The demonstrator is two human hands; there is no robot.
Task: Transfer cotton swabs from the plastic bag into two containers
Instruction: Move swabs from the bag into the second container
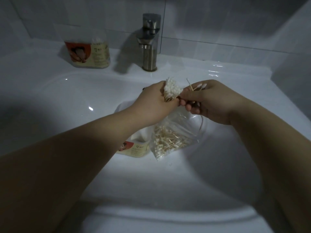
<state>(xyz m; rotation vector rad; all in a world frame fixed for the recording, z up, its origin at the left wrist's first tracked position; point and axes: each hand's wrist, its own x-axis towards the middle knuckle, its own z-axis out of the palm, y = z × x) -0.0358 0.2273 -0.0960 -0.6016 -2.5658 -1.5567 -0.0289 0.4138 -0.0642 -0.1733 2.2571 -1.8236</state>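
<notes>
Roughly midway: left hand [155, 102] grips a swab bundle [171, 89], right hand [212, 101] pinches several swabs [199, 85]; plastic bag [175, 140] holds many.

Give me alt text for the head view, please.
Over a white sink, the left hand grips a bundle of cotton swabs while the right hand pinches a few loose swabs. Below them the plastic bag, with swabs inside, is beside one container; a second container stands left of the faucet.
</notes>
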